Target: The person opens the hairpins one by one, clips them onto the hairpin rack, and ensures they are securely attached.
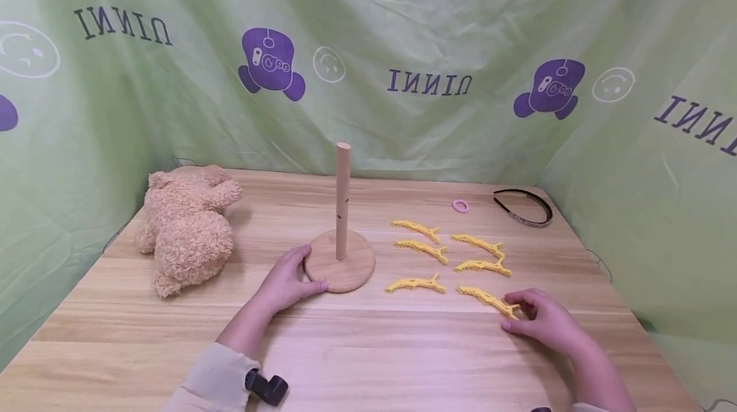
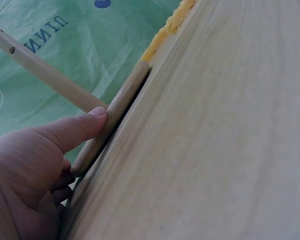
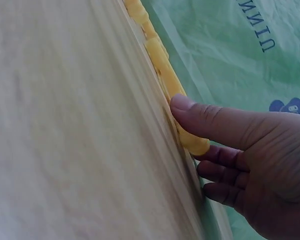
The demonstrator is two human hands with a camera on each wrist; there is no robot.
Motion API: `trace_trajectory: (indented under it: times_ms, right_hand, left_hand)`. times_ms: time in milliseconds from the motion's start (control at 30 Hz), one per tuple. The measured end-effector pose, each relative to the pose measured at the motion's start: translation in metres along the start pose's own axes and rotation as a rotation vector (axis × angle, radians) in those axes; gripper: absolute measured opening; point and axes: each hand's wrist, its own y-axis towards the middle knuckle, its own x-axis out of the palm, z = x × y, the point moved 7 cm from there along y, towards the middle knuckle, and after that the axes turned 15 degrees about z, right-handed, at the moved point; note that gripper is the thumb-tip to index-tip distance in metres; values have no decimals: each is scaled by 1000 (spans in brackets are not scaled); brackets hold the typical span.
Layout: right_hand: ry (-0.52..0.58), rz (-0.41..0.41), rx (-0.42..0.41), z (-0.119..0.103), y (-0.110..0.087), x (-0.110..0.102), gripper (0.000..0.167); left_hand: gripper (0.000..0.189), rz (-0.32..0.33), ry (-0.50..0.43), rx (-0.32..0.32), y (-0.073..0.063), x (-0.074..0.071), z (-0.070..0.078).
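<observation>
A wooden stand (image 1: 357,272) with a round base and one upright post is at the middle of the table. My left hand (image 1: 286,283) holds the left edge of that base, its thumb at the near rim; the left wrist view shows the thumb (image 2: 77,131) against the rim. To the right lie several yellow alligator hair clips in two loose columns. My right hand (image 1: 544,319) has its thumb and fingers around the tail end of the nearest right clip (image 1: 483,297). In the right wrist view, that clip (image 3: 166,70) still lies along the tabletop.
A fluffy light-brown plush toy (image 1: 192,226) lies at the left. Toward the far right are a small pink hair tie (image 1: 460,206) and a black headband (image 1: 526,220). Green printed cloth (image 1: 368,124) hangs behind the table and along both sides.
</observation>
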Motion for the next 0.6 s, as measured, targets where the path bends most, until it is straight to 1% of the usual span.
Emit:
trace_trajectory:
  times_ms: [67, 233, 367, 500, 600]
  right_hand:
    - [-2, -5, 6, 2, -1, -2, 56]
    - [-1, -21, 36, 6, -1, -3, 53]
    - [1, -22, 54, 6, 0, -3, 53]
    - [10, -18, 60, -1, 3, -4, 55]
    - [25, -14, 43, -12, 9, -3, 54]
  left_hand:
    - [94, -1, -2, 0, 0, 0, 0]
    - [94, 0, -2, 0, 0, 0, 0]
    - [94, 1, 0, 0, 0, 0, -1]
    - [94, -1, 0, -3, -1, 0, -1]
    - [94, 1, -5, -4, -1, 0, 0]
